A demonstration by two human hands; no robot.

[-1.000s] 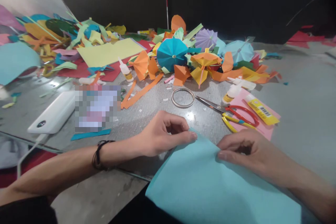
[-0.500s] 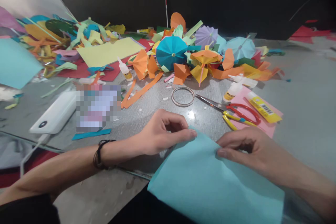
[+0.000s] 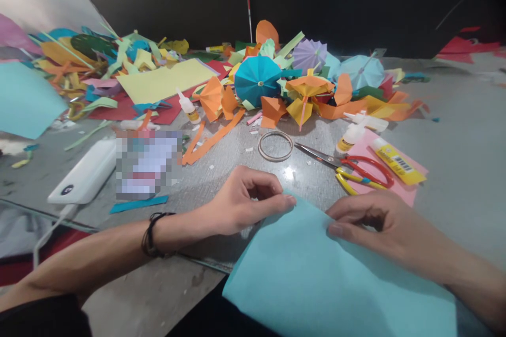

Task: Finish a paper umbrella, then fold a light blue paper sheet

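Note:
A sheet of light-blue paper (image 3: 316, 268) hangs off the near edge of the grey table, over my lap. My left hand (image 3: 253, 197) pinches its upper left corner between thumb and fingers. Along the top edge, a little to the right, my right hand (image 3: 367, 224) grips the same sheet, its thumb in front and fingers behind. Just beyond the hands lie a roll of narrow tape (image 3: 275, 159) and a pair of scissors (image 3: 332, 159) with red handles. Yellow-handled pliers or scissors (image 3: 348, 185), only partly visible, rest beside them.
Small glue bottles (image 3: 350, 139) and a yellow glue packet (image 3: 399, 162) lie on pink paper (image 3: 405, 192) at right. A white power bank (image 3: 83, 171) with a cable and a blurred phone-like patch are at left. Folded paper umbrellas (image 3: 259, 81) and colourful scraps line the back.
Both hands keep their hold on the blue sheet, nearly still. The sheet's lower right part has spread further right. The view has shifted very slightly.

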